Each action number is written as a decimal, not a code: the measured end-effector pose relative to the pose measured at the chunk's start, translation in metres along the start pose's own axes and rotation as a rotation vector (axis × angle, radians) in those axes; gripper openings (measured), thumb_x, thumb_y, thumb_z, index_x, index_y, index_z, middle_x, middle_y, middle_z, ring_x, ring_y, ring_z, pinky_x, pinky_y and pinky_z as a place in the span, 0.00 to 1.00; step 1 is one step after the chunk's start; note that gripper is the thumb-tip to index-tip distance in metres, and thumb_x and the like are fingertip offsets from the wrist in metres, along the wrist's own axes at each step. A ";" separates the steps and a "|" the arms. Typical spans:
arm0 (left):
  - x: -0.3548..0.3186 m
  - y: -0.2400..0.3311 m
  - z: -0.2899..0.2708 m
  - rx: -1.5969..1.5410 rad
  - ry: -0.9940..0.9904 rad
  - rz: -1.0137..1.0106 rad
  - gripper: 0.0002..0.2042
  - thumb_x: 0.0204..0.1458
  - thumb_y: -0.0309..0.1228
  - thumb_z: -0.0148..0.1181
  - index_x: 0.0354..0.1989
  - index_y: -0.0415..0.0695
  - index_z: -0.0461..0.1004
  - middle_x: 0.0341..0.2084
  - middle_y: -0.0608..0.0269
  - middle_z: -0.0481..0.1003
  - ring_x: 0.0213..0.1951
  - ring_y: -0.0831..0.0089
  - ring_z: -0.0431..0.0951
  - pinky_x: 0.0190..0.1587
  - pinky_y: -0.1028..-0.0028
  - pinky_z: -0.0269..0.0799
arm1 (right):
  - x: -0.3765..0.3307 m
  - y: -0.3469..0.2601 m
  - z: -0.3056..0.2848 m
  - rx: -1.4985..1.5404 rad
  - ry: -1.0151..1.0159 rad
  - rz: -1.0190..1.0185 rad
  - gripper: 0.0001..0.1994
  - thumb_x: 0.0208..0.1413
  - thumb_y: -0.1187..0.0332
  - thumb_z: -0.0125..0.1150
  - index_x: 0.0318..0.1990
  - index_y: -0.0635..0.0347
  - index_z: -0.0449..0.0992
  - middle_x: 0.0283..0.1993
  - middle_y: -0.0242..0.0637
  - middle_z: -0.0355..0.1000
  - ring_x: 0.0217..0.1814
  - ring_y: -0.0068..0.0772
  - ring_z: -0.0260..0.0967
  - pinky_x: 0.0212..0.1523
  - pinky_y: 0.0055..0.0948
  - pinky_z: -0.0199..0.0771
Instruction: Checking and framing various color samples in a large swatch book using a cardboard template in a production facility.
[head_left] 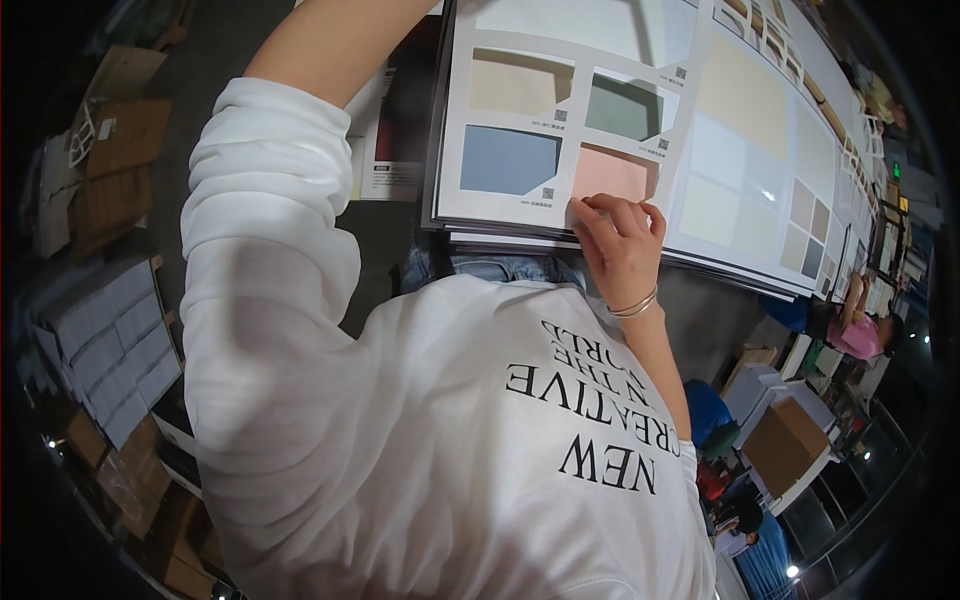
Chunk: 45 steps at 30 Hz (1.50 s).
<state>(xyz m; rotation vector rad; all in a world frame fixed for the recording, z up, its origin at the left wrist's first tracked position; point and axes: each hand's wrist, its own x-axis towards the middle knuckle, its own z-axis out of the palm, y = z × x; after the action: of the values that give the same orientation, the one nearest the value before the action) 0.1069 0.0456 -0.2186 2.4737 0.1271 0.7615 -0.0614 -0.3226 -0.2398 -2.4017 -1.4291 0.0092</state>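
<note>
A pale sample board (450, 170) lies before me with colour swatches in cut-out windows. Down its left side are a beige swatch (515, 82) and a blue swatch (510, 160); to their right are a grey-green swatch (622, 108) and a pink swatch (612, 172). My right hand (622, 240), with thin bangles at the wrist, is at the lower edge of the pink swatch. Its fingers are bent and drawn together, the fingertips on the board; whatever is between them is hidden. My left arm, in a pushed-up white sleeve, reaches forward and its hand is out of view.
Another board with cream and white panels (735, 180) lies to the right. More boards are stacked beneath the near edge. Cardboard boxes (125, 150) and stacked white sheets (115, 345) stand at left. A brown carton (785, 445) and people, one in pink (855, 335), are at right.
</note>
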 end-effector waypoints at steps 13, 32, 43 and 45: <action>-0.004 0.002 0.004 0.066 -0.003 0.000 0.12 0.43 0.37 0.69 0.37 0.49 0.83 0.37 0.58 0.79 0.41 0.62 0.79 0.46 0.64 0.73 | -0.002 0.000 0.000 -0.005 0.004 0.008 0.17 0.46 0.72 0.67 0.46 0.48 0.79 0.44 0.25 0.73 0.47 0.29 0.70 0.57 0.42 0.58; -0.011 0.015 0.002 -0.011 -0.061 -0.103 0.11 0.46 0.34 0.67 0.39 0.51 0.83 0.41 0.57 0.78 0.45 0.61 0.78 0.49 0.65 0.73 | 0.000 0.000 0.000 0.036 0.012 0.024 0.18 0.43 0.75 0.69 0.46 0.48 0.80 0.45 0.26 0.74 0.47 0.30 0.71 0.56 0.38 0.58; -0.014 -0.015 0.031 -0.001 -0.070 -0.087 0.12 0.46 0.36 0.66 0.41 0.51 0.82 0.39 0.57 0.78 0.44 0.59 0.78 0.51 0.61 0.70 | 0.000 -0.005 -0.001 0.034 0.000 0.045 0.19 0.43 0.75 0.69 0.45 0.48 0.79 0.45 0.27 0.74 0.46 0.31 0.71 0.57 0.38 0.59; -0.013 -0.022 0.039 -0.037 -0.061 -0.084 0.12 0.46 0.37 0.67 0.40 0.51 0.82 0.37 0.57 0.78 0.43 0.59 0.78 0.49 0.62 0.70 | 0.000 -0.005 -0.001 0.034 0.004 0.044 0.18 0.43 0.75 0.69 0.45 0.48 0.79 0.45 0.27 0.74 0.47 0.31 0.71 0.56 0.39 0.59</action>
<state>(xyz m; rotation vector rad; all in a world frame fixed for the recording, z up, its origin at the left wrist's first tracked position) 0.1182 0.0430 -0.2636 2.4373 0.1908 0.6470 -0.0654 -0.3207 -0.2375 -2.4038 -1.3627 0.0396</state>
